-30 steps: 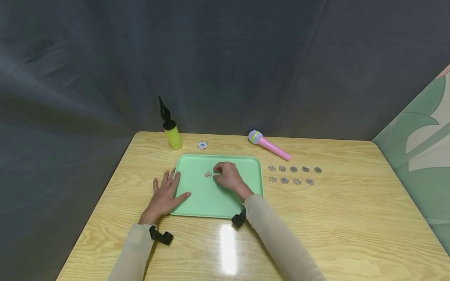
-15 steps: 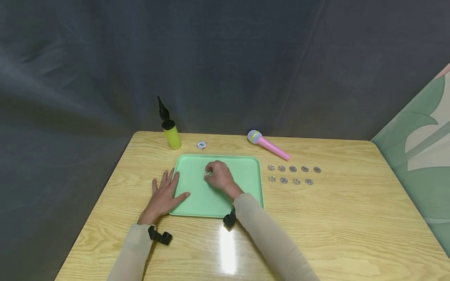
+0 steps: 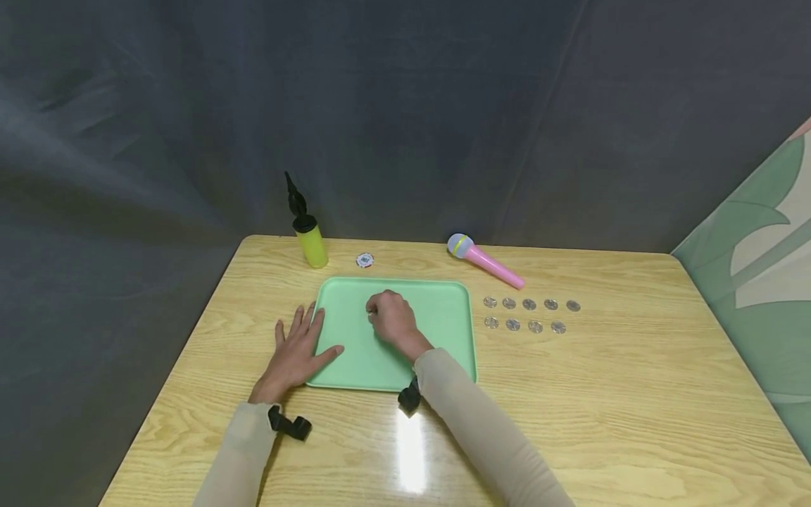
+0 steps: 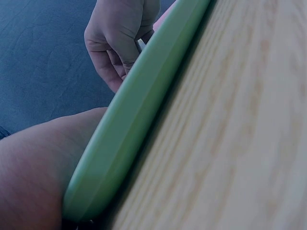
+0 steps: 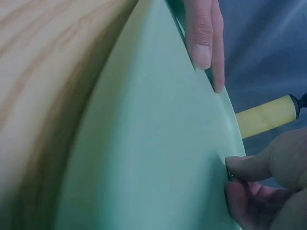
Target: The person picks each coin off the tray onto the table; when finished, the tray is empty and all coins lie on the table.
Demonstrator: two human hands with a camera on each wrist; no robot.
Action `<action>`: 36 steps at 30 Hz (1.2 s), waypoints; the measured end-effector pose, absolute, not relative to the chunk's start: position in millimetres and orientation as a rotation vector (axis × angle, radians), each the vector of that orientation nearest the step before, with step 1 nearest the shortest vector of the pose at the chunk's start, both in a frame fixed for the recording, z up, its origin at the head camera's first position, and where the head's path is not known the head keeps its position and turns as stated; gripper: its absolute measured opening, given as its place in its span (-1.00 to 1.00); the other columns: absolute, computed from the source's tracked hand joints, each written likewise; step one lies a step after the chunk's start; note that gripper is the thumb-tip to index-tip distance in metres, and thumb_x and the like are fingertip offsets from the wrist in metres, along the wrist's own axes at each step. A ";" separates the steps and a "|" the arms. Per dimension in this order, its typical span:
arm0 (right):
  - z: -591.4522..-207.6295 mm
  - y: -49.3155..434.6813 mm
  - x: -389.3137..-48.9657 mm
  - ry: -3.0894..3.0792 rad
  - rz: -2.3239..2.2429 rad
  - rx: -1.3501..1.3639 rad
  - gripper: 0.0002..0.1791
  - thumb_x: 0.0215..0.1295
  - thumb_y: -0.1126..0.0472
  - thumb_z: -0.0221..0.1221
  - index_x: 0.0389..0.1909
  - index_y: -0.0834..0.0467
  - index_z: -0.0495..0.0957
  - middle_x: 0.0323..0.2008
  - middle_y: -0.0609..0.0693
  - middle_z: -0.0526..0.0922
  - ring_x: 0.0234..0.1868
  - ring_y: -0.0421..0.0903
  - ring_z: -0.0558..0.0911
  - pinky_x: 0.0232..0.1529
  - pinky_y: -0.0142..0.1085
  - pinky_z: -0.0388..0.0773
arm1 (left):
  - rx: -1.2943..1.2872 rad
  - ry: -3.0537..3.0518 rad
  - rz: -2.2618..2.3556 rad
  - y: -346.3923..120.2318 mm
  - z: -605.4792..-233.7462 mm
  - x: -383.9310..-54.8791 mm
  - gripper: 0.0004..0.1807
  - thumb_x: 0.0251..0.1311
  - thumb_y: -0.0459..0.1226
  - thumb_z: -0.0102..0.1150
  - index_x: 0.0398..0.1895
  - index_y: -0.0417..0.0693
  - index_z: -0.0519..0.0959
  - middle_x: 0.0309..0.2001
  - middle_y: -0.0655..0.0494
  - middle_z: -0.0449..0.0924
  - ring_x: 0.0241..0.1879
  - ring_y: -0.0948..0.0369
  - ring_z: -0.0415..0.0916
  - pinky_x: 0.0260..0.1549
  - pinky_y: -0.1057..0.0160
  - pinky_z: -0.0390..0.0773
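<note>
A mint-green tray (image 3: 393, 366) lies on the wooden table. My left hand (image 3: 298, 355) rests with spread, straight fingers over the tray's left edge, its thumb reaching onto the tray. Above the tray's upper middle, my right hand (image 3: 394, 318) pinches a silver coin between thumb and fingers. Most of that coin is hidden by the fingers; a ridged bit of its edge appears as a coin (image 4: 140, 45) in the left wrist view. In the right wrist view the fingertips of my right hand (image 5: 268, 182) come together close to the tray surface.
Right of the tray, several silver coins (image 3: 529, 304) lie in two rows. A pink toy microphone (image 3: 491, 267) lies behind them. A yellow pump (image 3: 312, 246) with a black top stands at the back left, beside a poker chip (image 3: 365, 260).
My right hand has moved left over the tray to the coin and taken it between thumb and fingers. The left hand has stayed in place.
</note>
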State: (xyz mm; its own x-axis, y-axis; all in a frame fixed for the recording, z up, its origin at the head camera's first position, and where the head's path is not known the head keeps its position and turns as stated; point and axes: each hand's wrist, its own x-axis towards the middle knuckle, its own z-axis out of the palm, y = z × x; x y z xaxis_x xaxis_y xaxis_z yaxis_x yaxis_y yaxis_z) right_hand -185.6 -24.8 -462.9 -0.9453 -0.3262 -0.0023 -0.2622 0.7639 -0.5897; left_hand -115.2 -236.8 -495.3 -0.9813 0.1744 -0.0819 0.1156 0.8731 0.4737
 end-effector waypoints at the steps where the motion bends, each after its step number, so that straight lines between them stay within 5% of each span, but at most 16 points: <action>1: -462.9 -25.2 -185.6 2.855 -0.922 -0.473 -0.85 0.28 0.32 0.30 -0.18 0.14 0.77 -0.12 0.04 0.78 -0.03 -0.03 0.72 -0.12 -0.14 0.70 | 0.228 2.923 0.726 -236.7 -495.1 -115.4 0.03 0.32 0.22 0.06 0.61 -0.18 -0.07 0.64 -0.21 -0.23 0.62 -0.23 -0.38 0.42 -0.45 -0.46; 22: -457.9 -25.3 -186.2 2.942 -0.775 -0.376 -0.94 0.18 0.26 0.40 -0.32 0.08 0.75 -0.27 -0.02 0.80 -0.26 -0.02 0.75 -0.32 -0.14 0.68 | 0.229 2.923 0.739 -234.9 -494.6 -115.2 0.03 0.32 0.21 0.08 0.61 -0.19 -0.07 0.64 -0.20 -0.23 0.62 -0.22 -0.39 0.42 -0.44 -0.46; 30: -458.5 -21.6 -190.1 2.874 -0.862 -0.388 -0.95 0.17 0.30 0.37 -0.43 0.10 0.70 -0.49 -0.08 0.63 -0.48 -0.16 0.42 -0.51 -0.33 0.35 | 0.226 2.938 0.727 -236.7 -497.0 -115.0 0.02 0.32 0.22 0.06 0.61 -0.19 -0.06 0.64 -0.20 -0.22 0.62 -0.22 -0.38 0.43 -0.44 -0.45; 36: -461.0 -17.7 -189.0 2.836 -0.941 -0.391 -0.93 0.13 0.26 0.44 -0.35 0.09 0.77 -0.35 -0.05 0.76 -0.33 -0.13 0.66 -0.33 -0.23 0.61 | 0.229 2.928 0.732 -236.6 -497.3 -114.7 0.04 0.31 0.23 0.07 0.61 -0.18 -0.07 0.64 -0.20 -0.22 0.63 -0.21 -0.38 0.43 -0.44 -0.45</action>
State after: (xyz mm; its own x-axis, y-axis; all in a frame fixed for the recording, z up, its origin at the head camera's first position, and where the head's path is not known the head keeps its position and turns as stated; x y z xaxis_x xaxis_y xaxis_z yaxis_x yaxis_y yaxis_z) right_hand -189.0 -17.7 -461.0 -0.9583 -0.2829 -0.0393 -0.2033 0.7721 -0.6021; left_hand -114.7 -236.6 -497.3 -0.9821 0.1732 -0.0740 0.1180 0.8720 0.4751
